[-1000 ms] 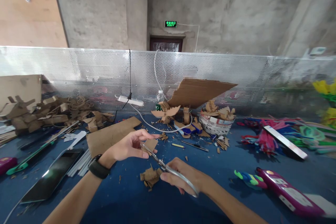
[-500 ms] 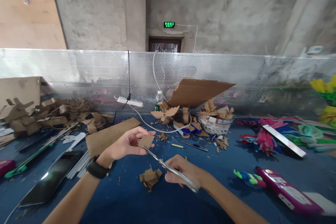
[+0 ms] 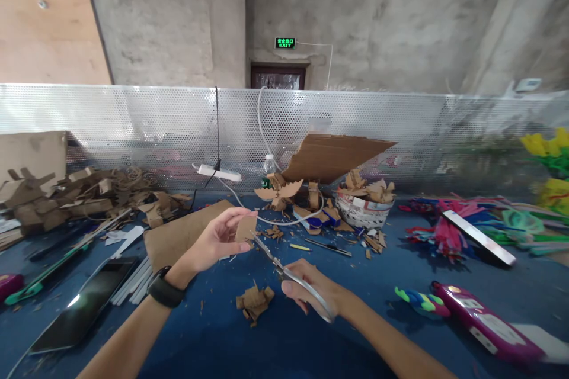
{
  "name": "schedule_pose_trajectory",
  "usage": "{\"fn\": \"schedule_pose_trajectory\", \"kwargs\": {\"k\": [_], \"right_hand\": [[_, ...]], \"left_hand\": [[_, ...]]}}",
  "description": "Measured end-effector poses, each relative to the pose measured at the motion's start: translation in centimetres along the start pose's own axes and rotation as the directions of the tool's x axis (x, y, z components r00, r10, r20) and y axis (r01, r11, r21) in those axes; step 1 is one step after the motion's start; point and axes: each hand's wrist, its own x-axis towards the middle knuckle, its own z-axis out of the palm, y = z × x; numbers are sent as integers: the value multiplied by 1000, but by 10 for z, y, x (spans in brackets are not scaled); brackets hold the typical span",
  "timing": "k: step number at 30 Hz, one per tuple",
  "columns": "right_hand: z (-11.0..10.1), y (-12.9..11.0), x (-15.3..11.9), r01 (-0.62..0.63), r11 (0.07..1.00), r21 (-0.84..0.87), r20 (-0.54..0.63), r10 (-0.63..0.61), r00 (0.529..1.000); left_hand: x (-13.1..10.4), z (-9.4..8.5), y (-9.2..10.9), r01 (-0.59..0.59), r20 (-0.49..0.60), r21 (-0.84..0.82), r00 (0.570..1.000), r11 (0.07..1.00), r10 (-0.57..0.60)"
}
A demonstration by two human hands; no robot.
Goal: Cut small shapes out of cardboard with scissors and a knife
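Between the thumb and fingers of my left hand (image 3: pixel 219 241) is a small square piece of cardboard (image 3: pixel 246 228). My right hand (image 3: pixel 313 287) grips a pair of metal scissors (image 3: pixel 276 263), whose blades point up and left to the edge of that piece. Whether the blades are cutting into it I cannot tell. Below, a small heap of cardboard scraps (image 3: pixel 255 302) lies on the blue table (image 3: pixel 213 331). A larger cardboard sheet (image 3: pixel 178 234) rests behind my left wrist, which wears a black band.
A dark phone (image 3: pixel 84 305) lies at the left, near a pile of cardboard pieces (image 3: pixel 89 195). Behind the hands stand a cardboard figure (image 3: pixel 279 192) and a woven basket (image 3: pixel 365 212). At the right are a white phone (image 3: pixel 479 238) and a purple glue gun (image 3: pixel 486 320).
My left hand has turned the cardboard piece more upright and shifted slightly left. The scissors' blades have moved from its lower edge to its right edge.
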Motion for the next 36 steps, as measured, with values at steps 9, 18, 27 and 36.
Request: {"fn": "schedule_pose_trajectory", "kwargs": {"k": [9,18,27,36], "right_hand": [[2,-6,2,0,1000,-25,-2,0,1000],[4,0,10,-49,997,-54,-42,46,998],[4,13,13,-95,992,-80,-107,86,990],[4,6,12,-14,1000,25,-77,16,997]], "left_hand": [[3,2,-9,-31,-30,15,999,999,31],[3,5,-13,-6,-140,16,990,1000,8],[5,14,-11,116,-374,16,922,993,-101],[6,32,-8,276,-391,-15,883,961,-259]]}}
